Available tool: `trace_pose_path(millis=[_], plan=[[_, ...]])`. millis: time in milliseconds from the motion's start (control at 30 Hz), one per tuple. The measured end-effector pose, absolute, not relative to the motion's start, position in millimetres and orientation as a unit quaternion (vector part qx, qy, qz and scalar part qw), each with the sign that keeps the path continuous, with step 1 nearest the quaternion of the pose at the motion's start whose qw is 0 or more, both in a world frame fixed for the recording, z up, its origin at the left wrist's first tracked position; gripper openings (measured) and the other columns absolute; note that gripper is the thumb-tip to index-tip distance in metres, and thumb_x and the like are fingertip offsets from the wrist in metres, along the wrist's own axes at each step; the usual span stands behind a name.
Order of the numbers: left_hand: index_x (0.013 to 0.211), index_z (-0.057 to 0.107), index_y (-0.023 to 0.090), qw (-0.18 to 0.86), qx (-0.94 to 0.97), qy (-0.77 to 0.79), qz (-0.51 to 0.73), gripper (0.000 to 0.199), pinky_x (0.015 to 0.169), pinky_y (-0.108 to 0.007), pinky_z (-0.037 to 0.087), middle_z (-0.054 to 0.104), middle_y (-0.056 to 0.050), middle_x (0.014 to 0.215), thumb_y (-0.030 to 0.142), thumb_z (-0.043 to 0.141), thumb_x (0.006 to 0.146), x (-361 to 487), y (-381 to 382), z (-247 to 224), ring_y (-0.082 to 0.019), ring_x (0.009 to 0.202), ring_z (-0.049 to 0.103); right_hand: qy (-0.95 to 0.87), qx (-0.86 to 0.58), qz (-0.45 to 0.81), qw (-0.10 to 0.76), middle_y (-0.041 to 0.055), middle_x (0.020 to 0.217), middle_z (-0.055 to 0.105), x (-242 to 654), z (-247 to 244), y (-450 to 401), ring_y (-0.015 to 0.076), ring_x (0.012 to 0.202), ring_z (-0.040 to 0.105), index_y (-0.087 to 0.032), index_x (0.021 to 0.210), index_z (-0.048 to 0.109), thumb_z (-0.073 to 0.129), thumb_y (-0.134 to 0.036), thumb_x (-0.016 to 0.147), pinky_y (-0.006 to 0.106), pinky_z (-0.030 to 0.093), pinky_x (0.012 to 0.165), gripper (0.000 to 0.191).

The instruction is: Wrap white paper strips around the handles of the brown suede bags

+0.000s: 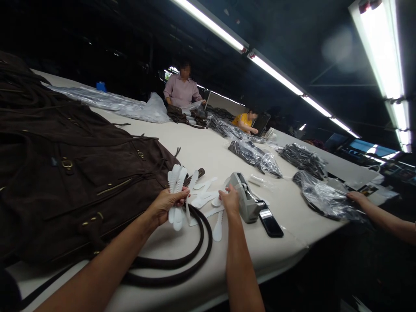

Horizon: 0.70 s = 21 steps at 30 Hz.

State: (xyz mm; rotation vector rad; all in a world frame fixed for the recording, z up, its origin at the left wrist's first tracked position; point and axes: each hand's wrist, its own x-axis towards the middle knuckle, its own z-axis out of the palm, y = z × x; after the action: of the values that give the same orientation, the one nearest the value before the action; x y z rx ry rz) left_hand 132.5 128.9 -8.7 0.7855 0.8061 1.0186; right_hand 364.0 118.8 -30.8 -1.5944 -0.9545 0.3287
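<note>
My left hand (167,203) is closed around a fanned bunch of white notched plastic strips (177,178), with rounded ends sticking out above and below the fingers. Beside the grey tape dispenser (248,203), my right hand (230,200) pinches the end of another white strip (216,201). More such strips (203,198) lie loosely on the table between my hands. Left of them rests a dark brown bag (107,169) with small brass buckles. Its rounded straps (208,247) curve over the table below my left hand.
A black phone (271,222) lies against the dispenser. Plastic-wrapped dark items (255,157) lie farther back on the white table (188,145). A co-worker's hand (355,198) touches a wrapped item (320,195) at right. Two people (182,90) work across the table.
</note>
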Motion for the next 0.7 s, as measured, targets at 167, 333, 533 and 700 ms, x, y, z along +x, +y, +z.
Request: trace_pose_path(millis=[167, 333, 533, 700], plan=[[0.079, 0.062, 0.009, 0.704, 0.395, 0.382, 0.451, 0.045, 0.045, -0.014, 0.036, 0.061, -0.001, 0.061, 0.024, 0.090, 0.047, 136.6, 126.5, -17.3, -0.005, 0.047, 0.047, -0.488, -0.524, 0.354, 0.602, 0.0052, 0.079, 0.066, 296.9, -19.0, 112.3, 0.0073, 0.048, 0.048, -0.012, 0.099, 0.072, 0.070, -0.050, 0.073, 0.020, 0.037, 0.041, 0.047], [0.077, 0.063, 0.009, 0.684, 0.442, 0.385, 0.435, 0.049, 0.045, -0.016, 0.033, 0.058, 0.001, 0.057, 0.036, 0.091, 0.047, 139.8, 123.1, -19.6, -0.006, 0.048, 0.045, -0.471, -0.557, 0.328, 0.600, -0.0024, 0.051, 0.051, 301.5, -17.8, 116.3, 0.0083, 0.045, 0.044, -0.011, 0.075, 0.072, 0.073, -0.045, 0.068, 0.021, 0.037, 0.045, 0.036], [0.087, 0.066, 0.009, 0.679, 0.469, 0.359, 0.437, 0.060, 0.051, -0.019, 0.036, 0.062, -0.003, 0.073, 0.062, 0.076, 0.061, 141.2, 122.4, -13.8, -0.007, 0.054, 0.047, -0.424, -0.602, 0.268, 0.622, 0.0071, 0.084, 0.066, 326.8, -20.9, 114.0, 0.0132, 0.062, 0.059, -0.010, 0.101, 0.070, 0.071, -0.048, 0.071, 0.025, 0.049, 0.057, 0.048], [0.083, 0.067, 0.010, 0.668, 0.485, 0.361, 0.433, 0.052, 0.053, -0.020, 0.039, 0.062, -0.002, 0.068, 0.050, 0.084, 0.055, 141.7, 120.8, -15.6, -0.010, 0.056, 0.050, -0.509, -0.474, 0.426, 0.579, 0.0038, 0.073, 0.066, 285.7, -20.9, 109.1, 0.0133, 0.065, 0.057, -0.013, 0.081, 0.074, 0.072, -0.051, 0.072, 0.024, 0.049, 0.061, 0.039]])
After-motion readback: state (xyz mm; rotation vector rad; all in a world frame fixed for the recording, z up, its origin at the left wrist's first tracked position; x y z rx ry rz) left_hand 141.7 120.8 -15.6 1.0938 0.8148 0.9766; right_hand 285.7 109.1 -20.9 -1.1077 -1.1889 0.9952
